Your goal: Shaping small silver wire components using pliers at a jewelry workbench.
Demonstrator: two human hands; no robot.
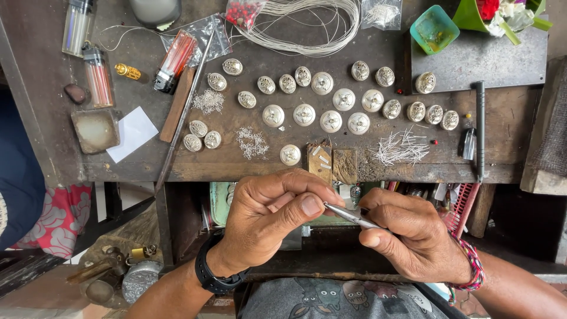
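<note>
While we work below the near edge of the dark, scarred wooden bench (147, 159), we hold a slim silver metal tool (352, 216), probably fine tweezers, across the gap between our two hands. The right hand (407, 236) grips its rear end, fingers (390, 204) curled close around the shaft and the thumb pressed beneath. The left hand (269, 221) meets the tip, thumb and forefinger pressed together in a tight pinch at it; whether a small piece sits between those pads we cannot tell, as they cover it.

In our judgement, doing this well means keeping both wrists braced close to the body, the pinch light, and the tip steady and in plain sight.

At twelve o'clock from the hands lie rows of round, domed silver ornaments (322, 112) on the bench; at one o'clock a scatter of short silver wire pins (401, 147), and at eleven o'clock a small heap of tiny silver rings (252, 143).
</note>
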